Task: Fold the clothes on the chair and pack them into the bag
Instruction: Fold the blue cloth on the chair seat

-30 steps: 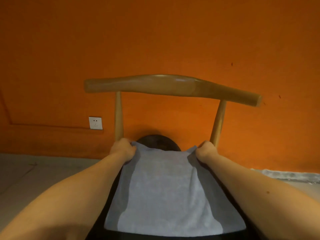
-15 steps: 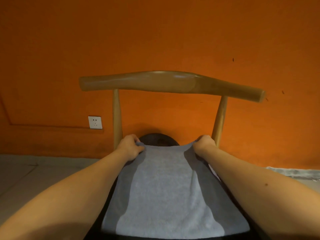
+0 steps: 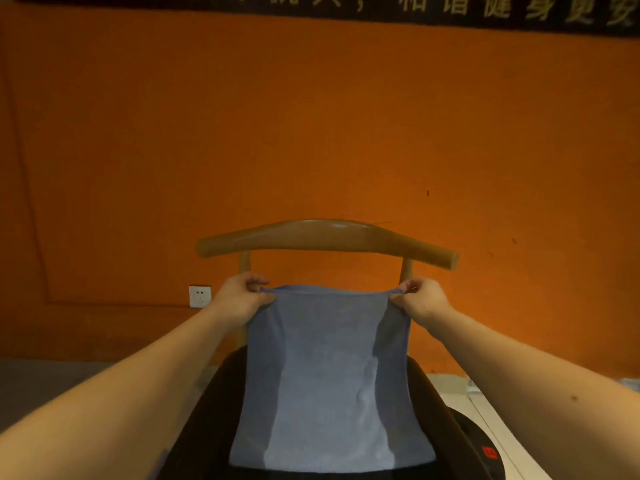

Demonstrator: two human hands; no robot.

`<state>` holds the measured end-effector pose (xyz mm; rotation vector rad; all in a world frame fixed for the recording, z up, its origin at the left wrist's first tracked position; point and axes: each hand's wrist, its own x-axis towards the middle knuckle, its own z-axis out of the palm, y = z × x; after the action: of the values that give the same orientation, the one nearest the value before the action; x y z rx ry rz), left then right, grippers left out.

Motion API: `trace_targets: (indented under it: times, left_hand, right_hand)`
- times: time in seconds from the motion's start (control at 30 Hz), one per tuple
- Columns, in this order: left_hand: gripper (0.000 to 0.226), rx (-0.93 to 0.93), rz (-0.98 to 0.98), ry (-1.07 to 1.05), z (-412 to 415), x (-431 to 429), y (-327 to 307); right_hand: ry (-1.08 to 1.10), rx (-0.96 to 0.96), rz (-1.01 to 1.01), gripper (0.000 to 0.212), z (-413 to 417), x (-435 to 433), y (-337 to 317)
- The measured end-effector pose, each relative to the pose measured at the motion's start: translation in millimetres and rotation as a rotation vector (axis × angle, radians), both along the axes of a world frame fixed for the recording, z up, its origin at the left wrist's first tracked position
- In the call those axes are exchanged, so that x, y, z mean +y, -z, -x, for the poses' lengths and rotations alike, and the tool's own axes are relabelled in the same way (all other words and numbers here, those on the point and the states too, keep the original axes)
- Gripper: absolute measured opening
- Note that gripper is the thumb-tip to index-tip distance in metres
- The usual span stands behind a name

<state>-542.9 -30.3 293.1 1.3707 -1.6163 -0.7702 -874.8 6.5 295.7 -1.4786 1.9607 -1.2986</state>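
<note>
A light blue-grey cloth [image 3: 329, 375] is stretched over the dark seat of a wooden chair [image 3: 325, 237]. Its far edge is lifted off the seat. My left hand [image 3: 242, 296] pinches the far left corner. My right hand [image 3: 420, 297] pinches the far right corner. The near edge of the cloth still rests on the seat. No bag is clearly in view.
An orange wall stands right behind the chair, with a white socket [image 3: 200, 296] low on the left. A dark banner with gold lettering [image 3: 346, 5] runs along the top. A dark object with a red mark [image 3: 490, 452] lies at the lower right.
Both hands have raised the far edge of the cloth from the seat up toward the chair back. The camera has tilted up and shows more wall.
</note>
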Motion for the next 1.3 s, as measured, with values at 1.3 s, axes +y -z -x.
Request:
trace_targets:
  times: [1.3]
  left_hand:
    - [0.015,-0.296,0.291,-0.051,-50.0,196.2,-156.4]
  right_hand:
    - [-0.336,0.682,0.186,0.026,-23.1,231.0,-125.5]
